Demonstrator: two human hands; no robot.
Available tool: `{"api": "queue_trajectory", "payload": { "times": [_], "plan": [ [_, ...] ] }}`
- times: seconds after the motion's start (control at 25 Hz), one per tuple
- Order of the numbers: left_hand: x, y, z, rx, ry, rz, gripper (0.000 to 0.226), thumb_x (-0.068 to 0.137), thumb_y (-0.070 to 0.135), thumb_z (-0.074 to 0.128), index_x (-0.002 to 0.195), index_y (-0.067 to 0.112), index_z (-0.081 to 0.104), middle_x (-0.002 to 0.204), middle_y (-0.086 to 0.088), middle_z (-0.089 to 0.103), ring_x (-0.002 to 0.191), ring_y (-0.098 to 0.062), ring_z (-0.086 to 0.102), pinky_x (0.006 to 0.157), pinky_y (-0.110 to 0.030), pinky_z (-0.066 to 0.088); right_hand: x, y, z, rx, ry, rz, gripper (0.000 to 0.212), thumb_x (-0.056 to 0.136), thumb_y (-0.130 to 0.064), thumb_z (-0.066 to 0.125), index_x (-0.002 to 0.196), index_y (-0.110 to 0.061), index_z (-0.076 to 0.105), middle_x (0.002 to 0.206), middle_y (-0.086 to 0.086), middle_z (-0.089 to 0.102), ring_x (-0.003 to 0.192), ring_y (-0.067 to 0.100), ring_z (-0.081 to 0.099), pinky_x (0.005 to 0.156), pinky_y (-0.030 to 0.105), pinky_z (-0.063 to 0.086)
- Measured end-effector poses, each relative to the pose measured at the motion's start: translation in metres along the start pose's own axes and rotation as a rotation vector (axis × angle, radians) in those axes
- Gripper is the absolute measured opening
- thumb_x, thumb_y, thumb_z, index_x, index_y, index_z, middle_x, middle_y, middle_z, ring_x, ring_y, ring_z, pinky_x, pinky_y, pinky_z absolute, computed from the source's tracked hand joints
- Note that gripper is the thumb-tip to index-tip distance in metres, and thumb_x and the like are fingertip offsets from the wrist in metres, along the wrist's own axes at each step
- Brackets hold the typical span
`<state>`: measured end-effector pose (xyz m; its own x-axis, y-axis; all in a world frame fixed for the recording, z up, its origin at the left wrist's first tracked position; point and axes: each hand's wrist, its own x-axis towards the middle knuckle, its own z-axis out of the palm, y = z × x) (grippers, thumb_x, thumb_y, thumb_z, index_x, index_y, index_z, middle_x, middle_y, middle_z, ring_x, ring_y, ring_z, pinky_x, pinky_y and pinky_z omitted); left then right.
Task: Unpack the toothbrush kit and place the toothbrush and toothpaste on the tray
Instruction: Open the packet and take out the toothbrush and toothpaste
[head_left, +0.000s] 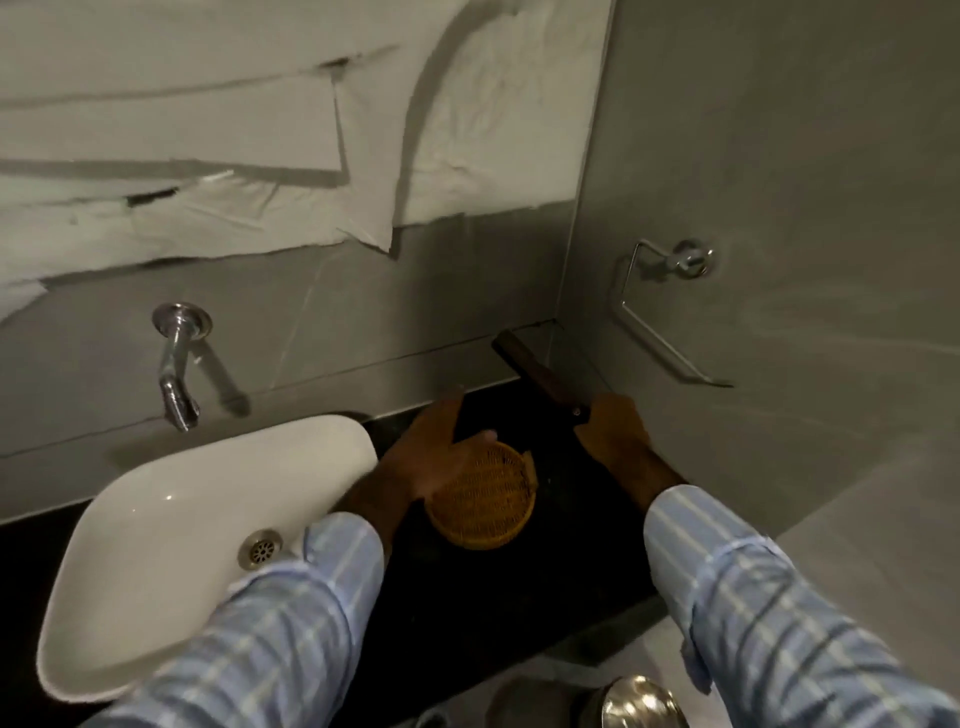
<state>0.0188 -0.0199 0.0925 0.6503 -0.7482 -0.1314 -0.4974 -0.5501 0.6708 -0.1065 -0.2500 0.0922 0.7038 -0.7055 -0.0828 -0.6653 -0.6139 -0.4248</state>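
Note:
A round, yellow woven tray (485, 501) lies on the black counter (467, 587), right of the sink. My left hand (431, 457) rests flat on the tray's upper left rim with its fingers stretched out; it holds nothing. My right hand (613, 436) grips the near end of the toothbrush kit (524, 364), a long, dark brown box. The box points up and left toward the wall corner, above the counter's back edge. No toothbrush or toothpaste shows.
A white basin (171, 514) with a metal drain sits left of the tray, under a chrome wall tap (176, 364). A chrome paper holder (660, 312) hangs on the right wall. A shiny metal bin lid (644, 704) shows below the counter.

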Motion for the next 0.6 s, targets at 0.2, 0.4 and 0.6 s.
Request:
{"api": "queue_trajectory", "payload": {
  "times": [0.2,0.4,0.6],
  "plan": [
    [0.024,0.070,-0.085,-0.574,0.261,-0.044,0.056,0.094,0.045,0.060,0.138,0.011,0.051,0.136,-0.013,0.059,0.125,-0.034,0.056,0.108,-0.046,0.044,-0.015,-0.030,-0.060,0.080,0.073,-0.110,0.015,0.085,-0.016,0.060,0.094,-0.004,0.064,0.102,0.022,0.068,0.096,0.040,0.066,0.073,0.038,0.051],
    [0.017,0.116,-0.141,-0.893,0.094,0.036,0.037,0.098,0.013,0.058,0.126,-0.012,0.056,0.118,-0.032,0.060,0.107,-0.041,0.061,0.099,-0.050,0.053,-0.035,-0.040,-0.096,0.054,0.162,-0.193,0.029,0.084,-0.019,0.066,0.111,-0.011,0.070,0.106,0.014,0.073,0.100,0.031,0.069,0.075,0.027,0.046],
    [0.013,0.132,-0.162,-0.725,0.024,0.180,0.028,0.095,0.003,0.061,0.117,-0.014,0.065,0.119,-0.033,0.067,0.112,-0.044,0.066,0.100,-0.048,0.053,-0.046,-0.041,-0.114,0.142,0.219,-0.251,0.029,0.083,-0.016,0.067,0.112,-0.015,0.071,0.105,0.010,0.074,0.098,0.027,0.070,0.086,0.035,0.055]
  ]
}}
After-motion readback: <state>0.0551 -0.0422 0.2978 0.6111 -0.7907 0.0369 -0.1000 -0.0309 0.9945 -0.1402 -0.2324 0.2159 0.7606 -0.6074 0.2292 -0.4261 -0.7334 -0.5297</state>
